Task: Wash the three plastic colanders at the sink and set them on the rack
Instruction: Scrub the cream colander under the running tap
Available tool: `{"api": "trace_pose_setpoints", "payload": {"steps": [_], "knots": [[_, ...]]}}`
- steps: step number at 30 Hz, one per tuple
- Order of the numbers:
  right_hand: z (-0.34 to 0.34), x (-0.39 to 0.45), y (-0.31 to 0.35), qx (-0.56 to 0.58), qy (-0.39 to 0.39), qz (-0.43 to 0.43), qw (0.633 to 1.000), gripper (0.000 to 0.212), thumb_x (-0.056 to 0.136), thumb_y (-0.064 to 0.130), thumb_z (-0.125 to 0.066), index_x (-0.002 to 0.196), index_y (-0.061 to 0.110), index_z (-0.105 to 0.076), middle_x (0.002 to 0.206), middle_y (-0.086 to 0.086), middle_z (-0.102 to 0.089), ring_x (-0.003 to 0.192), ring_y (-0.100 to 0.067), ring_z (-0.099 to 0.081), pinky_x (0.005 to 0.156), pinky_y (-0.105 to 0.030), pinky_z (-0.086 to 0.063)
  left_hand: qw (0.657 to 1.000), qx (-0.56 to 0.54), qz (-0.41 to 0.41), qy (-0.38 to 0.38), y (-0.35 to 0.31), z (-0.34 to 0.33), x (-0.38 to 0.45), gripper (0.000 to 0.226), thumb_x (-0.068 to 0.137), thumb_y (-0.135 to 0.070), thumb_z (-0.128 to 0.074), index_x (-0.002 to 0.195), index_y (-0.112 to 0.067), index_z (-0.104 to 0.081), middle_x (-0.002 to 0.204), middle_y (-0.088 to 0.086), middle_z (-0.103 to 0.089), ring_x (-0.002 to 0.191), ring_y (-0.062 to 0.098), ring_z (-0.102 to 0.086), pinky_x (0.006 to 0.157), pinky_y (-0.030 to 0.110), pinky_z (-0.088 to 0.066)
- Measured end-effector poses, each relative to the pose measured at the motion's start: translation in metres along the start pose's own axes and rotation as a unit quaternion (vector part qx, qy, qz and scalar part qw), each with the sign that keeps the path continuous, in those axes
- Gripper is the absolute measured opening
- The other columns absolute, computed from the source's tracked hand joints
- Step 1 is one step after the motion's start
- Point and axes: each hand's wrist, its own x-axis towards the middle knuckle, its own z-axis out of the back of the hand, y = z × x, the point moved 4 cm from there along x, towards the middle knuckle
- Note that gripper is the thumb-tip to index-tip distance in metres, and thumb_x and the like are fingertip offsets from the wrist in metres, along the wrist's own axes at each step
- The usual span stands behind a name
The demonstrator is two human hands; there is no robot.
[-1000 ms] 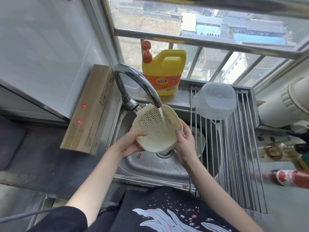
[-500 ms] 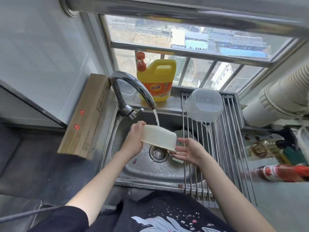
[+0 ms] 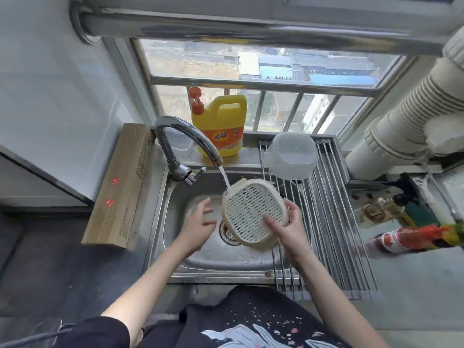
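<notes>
Cream colander (image 3: pixel 252 214) is held over sink (image 3: pixel 175 249) by right hand (image 3: pixel 288 231), fingers clasped on rim. Left hand (image 3: pixel 199 226) spread, empty, beside it. Should be rotated w/ holes under stream.

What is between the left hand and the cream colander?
Nothing solid: in the head view only wet sink floor shows between the open left hand and the cream colander.

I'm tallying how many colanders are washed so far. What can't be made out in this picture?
- Third colander: none identifiable in the head view; only the cream colander in the right hand and a clear bowl-shaped one on the rack.
- Bottles at right: motion-blurred.
- Sink floor beneath the colander: hidden.
</notes>
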Motion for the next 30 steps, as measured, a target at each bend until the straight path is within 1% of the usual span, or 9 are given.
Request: {"api": "trace_pose_setpoints", "payload": {"steps": [3,6,8,11,16,18,21,27,30], "knots": [[0.009,-0.010,0.021,-0.131,-0.021,0.118,0.984,0.105,0.052,0.039,-0.091,0.139,0.039,-0.030,0.139,0.012,-0.041,0.124,-0.007,-0.045,0.102,-0.032,-0.042,0.995,-0.068,0.022,0.072,-0.008,-0.014,0.000,0.092,0.081,-0.008,-0.069,0.151,-0.026,-0.011,0.153,0.003,-0.025,0.127,0.020,-0.046,0.104,0.038,-0.041],[0.007,-0.021,0.048,-0.281,-0.004,0.233,0.931,0.096,0.058,0.029,-0.090,0.137,0.029,-0.033,0.133,0.010,-0.042,0.118,-0.005,-0.043,0.100,-0.023,-0.038,0.994,0.017,-0.010,0.111,-0.014,-0.021,0.004,0.116,0.071,-0.016,-0.079,0.150,-0.034,0.006,0.158,-0.003,-0.010,0.140,0.019,-0.028,0.108,0.032,-0.031],[-0.002,-0.028,0.056,-0.395,0.043,0.280,0.874,0.094,0.061,0.024,-0.088,0.136,0.031,-0.031,0.133,0.004,-0.043,0.118,-0.012,-0.042,0.102,-0.038,-0.041,0.990,0.074,-0.041,0.115,-0.015,-0.021,0.004,0.123,0.067,-0.016,-0.080,0.150,-0.033,0.010,0.158,-0.004,-0.009,0.144,0.018,-0.018,0.109,0.027,-0.027],[-0.007,-0.031,0.054,-0.480,0.033,0.370,0.795,0.093,0.063,0.020,-0.086,0.136,0.031,-0.029,0.133,-0.002,-0.044,0.119,-0.016,-0.038,0.102,-0.059,-0.037,0.986,0.120,-0.054,0.100,-0.013,-0.018,-0.001,0.119,0.068,-0.010,-0.078,0.149,-0.035,0.006,0.157,-0.006,-0.007,0.145,0.016,-0.010,0.106,0.039,-0.035],[-0.006,-0.036,0.037,-0.464,0.038,0.366,0.806,0.091,0.067,0.022,-0.084,0.138,0.034,-0.027,0.138,-0.001,-0.041,0.124,-0.019,-0.039,0.102,-0.044,-0.041,0.992,0.091,-0.014,0.082,0.003,-0.009,-0.006,0.115,0.069,-0.006,-0.076,0.150,-0.034,0.000,0.155,-0.006,-0.011,0.141,0.017,-0.021,0.092,0.042,-0.047],[-0.004,-0.036,0.036,-0.417,0.015,0.367,0.832,0.090,0.067,0.023,-0.084,0.138,0.030,-0.029,0.137,0.009,-0.038,0.124,-0.011,-0.036,0.105,-0.032,-0.036,0.996,0.050,-0.007,0.073,0.005,-0.006,-0.006,0.115,0.069,-0.005,-0.078,0.150,-0.033,-0.002,0.155,-0.002,-0.012,0.139,0.019,-0.026,0.090,0.029,-0.044],[0.001,-0.027,0.035,-0.398,0.039,0.298,0.867,0.094,0.066,0.022,-0.085,0.142,0.029,-0.030,0.141,0.011,-0.034,0.130,-0.011,-0.034,0.110,-0.035,-0.032,0.996,0.047,-0.010,0.081,0.003,-0.006,-0.002,0.111,0.069,-0.010,-0.079,0.150,-0.033,-0.005,0.155,-0.001,-0.013,0.138,0.020,-0.030,0.083,0.022,-0.044],[-0.001,-0.022,0.037,-0.456,0.081,0.299,0.834,0.095,0.067,0.026,-0.083,0.142,0.035,-0.027,0.145,0.010,-0.032,0.128,-0.008,-0.032,0.107,-0.031,-0.032,0.992,0.070,-0.032,0.099,-0.010,-0.014,0.004,0.106,0.069,-0.010,-0.077,0.150,-0.027,-0.011,0.151,0.000,-0.022,0.137,0.018,-0.030,0.104,0.029,-0.031],[0.003,-0.017,0.035,-0.370,0.051,0.249,0.894,0.095,0.063,0.027,-0.087,0.141,0.033,-0.031,0.136,0.018,-0.037,0.120,-0.004,-0.041,0.100,-0.023,-0.038,0.994,0.036,-0.026,0.101,-0.014,-0.016,0.004,0.105,0.067,-0.014,-0.082,0.147,-0.030,-0.016,0.139,-0.002,-0.031,0.129,0.017,-0.038,0.098,0.029,-0.035]]}}
